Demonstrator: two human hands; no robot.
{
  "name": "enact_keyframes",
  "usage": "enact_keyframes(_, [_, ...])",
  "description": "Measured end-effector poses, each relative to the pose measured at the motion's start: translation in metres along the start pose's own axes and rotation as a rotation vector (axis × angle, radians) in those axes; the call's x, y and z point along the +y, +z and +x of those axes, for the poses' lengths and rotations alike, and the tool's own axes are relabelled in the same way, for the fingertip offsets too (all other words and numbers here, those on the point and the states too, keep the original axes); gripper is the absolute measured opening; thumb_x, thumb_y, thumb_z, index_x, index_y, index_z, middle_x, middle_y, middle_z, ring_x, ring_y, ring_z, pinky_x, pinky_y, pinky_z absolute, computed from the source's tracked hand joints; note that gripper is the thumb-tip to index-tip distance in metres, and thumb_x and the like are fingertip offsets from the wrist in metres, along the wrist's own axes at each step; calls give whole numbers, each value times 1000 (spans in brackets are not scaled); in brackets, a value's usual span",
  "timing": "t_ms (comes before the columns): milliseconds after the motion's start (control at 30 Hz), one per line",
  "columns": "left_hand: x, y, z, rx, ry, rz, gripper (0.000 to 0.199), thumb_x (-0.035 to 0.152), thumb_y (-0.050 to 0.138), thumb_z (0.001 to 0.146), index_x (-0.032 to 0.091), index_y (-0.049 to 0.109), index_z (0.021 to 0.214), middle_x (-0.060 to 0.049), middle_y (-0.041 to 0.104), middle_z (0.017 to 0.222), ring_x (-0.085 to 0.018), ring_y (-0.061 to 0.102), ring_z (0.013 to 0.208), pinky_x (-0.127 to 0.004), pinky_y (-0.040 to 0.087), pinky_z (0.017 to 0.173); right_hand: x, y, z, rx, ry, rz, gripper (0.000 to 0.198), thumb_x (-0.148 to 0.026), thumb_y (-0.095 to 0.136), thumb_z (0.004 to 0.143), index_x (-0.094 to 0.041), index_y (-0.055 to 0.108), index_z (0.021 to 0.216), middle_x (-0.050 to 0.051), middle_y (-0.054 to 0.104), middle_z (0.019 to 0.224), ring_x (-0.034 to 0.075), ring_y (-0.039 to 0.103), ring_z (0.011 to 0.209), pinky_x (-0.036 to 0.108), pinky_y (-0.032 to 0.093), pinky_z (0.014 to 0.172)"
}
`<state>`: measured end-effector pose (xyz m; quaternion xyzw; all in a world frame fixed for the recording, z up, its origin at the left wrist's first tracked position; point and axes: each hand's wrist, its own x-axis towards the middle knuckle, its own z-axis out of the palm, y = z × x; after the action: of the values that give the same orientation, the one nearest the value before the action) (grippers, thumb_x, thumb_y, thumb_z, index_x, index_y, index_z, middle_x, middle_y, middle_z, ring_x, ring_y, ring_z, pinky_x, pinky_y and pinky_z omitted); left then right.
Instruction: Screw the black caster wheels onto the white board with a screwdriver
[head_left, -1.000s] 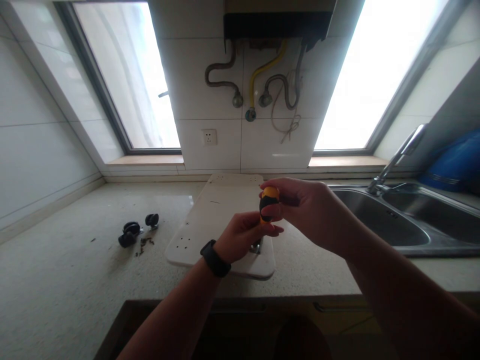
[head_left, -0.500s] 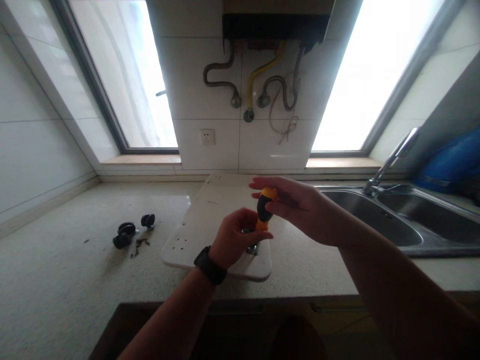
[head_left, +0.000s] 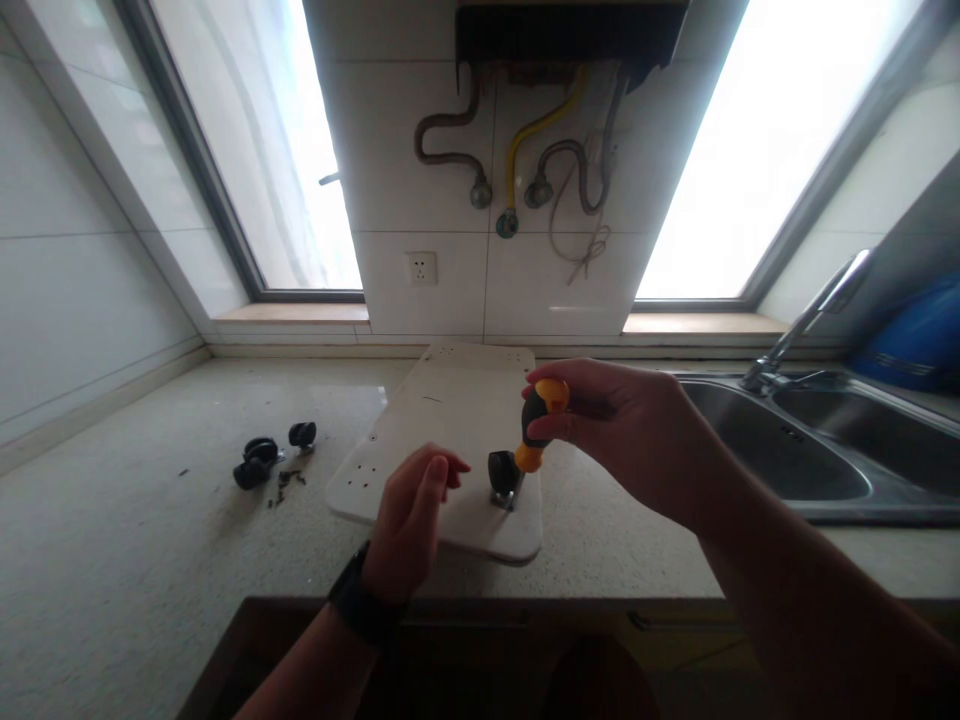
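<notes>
My right hand (head_left: 626, 425) grips a yellow-and-black screwdriver (head_left: 537, 415) by its stubby handle, tilted with its lower end downward. Just left of that end, a black caster wheel (head_left: 502, 472) with a metal plate stands on the near right corner of a white board (head_left: 457, 400). The screwdriver's tip is hidden or too small to make out. My left hand (head_left: 412, 510), with a black band (head_left: 367, 600) on its wrist, hovers over the board's near edge, apart from the caster. Its fingers are curled in near the thumb; whatever they may hold is hidden.
Several loose black casters (head_left: 259, 455) lie on the counter (head_left: 187, 540) at left, beside a small pile of screws (head_left: 283, 485). A double steel sink (head_left: 780, 450) with a faucet (head_left: 806, 325) is at right. Pipes (head_left: 514, 150) hang on the wall behind.
My left hand has drawn back left and toward me, off the caster and screwdriver, uncovering the caster. My right hand still holds the screwdriver, shifted slightly right. The view has shifted a little.
</notes>
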<state>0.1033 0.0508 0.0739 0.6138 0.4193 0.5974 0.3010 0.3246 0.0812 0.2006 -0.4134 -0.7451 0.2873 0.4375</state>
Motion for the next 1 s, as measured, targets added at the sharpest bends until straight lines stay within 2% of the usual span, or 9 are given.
enact_keyframes(100, [-11,-13,-34,-31,20,130,52,40,35,108,19,65,71,1,50,60,-14,48,57,-28,35,59,-1,4,3,17,3,24,40,-40,88,71,-28,76,108,3,78,100,23,76,85,39,64,75])
enact_keyframes(200, [-30,-15,-64,-171,58,224,56,42,37,106,18,66,65,-1,53,56,-14,51,56,-28,36,63,2,4,5,-18,-42,59,43,-42,87,72,-26,73,110,4,77,103,24,76,90,37,64,72])
enact_keyframes(267, [-45,-10,-77,-258,-85,242,62,51,36,105,17,70,65,-3,56,56,-15,54,57,-29,37,63,5,4,5,-86,-61,31,44,-43,83,77,-25,69,115,5,76,103,24,76,90,36,64,71])
enact_keyframes(333, [-58,-3,-82,-317,-334,148,69,63,34,101,16,73,69,-3,55,53,-16,52,54,-28,35,57,9,4,4,-199,-45,-12,44,-45,77,83,-24,65,119,7,76,103,23,76,87,36,63,69])
enact_keyframes(467, [-78,8,-71,-288,-672,-156,76,81,42,88,14,73,75,-2,57,56,-15,49,53,-27,35,55,15,9,1,-291,-108,-85,32,-45,68,92,-22,61,113,7,76,100,20,74,82,35,61,68])
enact_keyframes(600, [-88,10,-55,-420,-806,-352,77,85,50,80,13,68,65,-5,62,59,-14,50,54,-27,37,57,20,15,-1,-151,-272,-108,22,-35,69,92,-24,59,108,2,74,89,17,71,77,34,58,67])
enact_keyframes(800, [-94,16,-54,-202,-886,-488,63,70,77,68,11,71,90,-4,68,65,-16,59,57,-28,44,58,24,12,-6,134,-384,233,14,-21,67,92,-25,61,105,0,68,83,16,66,70,33,55,61])
enact_keyframes(900, [-94,16,-59,-221,-889,-474,61,71,74,71,11,70,81,-4,66,61,-16,58,56,-28,45,57,30,9,-9,279,-354,476,16,-19,67,90,-27,66,104,-1,67,82,17,65,69,34,55,62])
enact_keyframes(1000, [-92,13,-62,-224,-914,-481,59,70,74,72,12,70,80,-4,67,63,-17,59,59,-30,48,61,42,8,-14,397,-214,790,19,-16,66,84,-30,66,98,-4,62,86,13,61,71,32,54,66])
